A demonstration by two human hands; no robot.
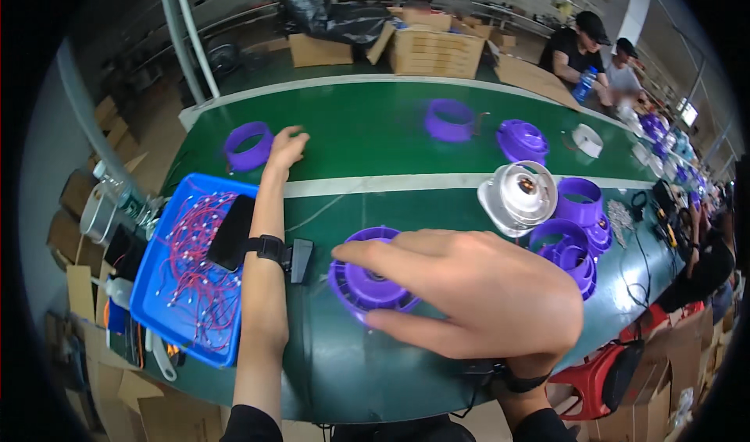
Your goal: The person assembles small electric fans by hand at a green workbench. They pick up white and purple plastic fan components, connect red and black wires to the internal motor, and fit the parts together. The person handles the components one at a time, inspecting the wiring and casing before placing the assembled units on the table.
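Green table (pixel 410 208), left hand (pixel 287 151) outstretched

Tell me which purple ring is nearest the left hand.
The leftmost ring on the far green strip, just left of the left hand. The blurred ring and the stacked rings lie well to that hand's right.

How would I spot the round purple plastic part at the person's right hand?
On the long green table, find the shallow blue plastic tray at left. To its right, past the left forearm, sits the round purple plastic part. Unlike the other purple pieces, it lies between thumb and forefinger of the right hand.
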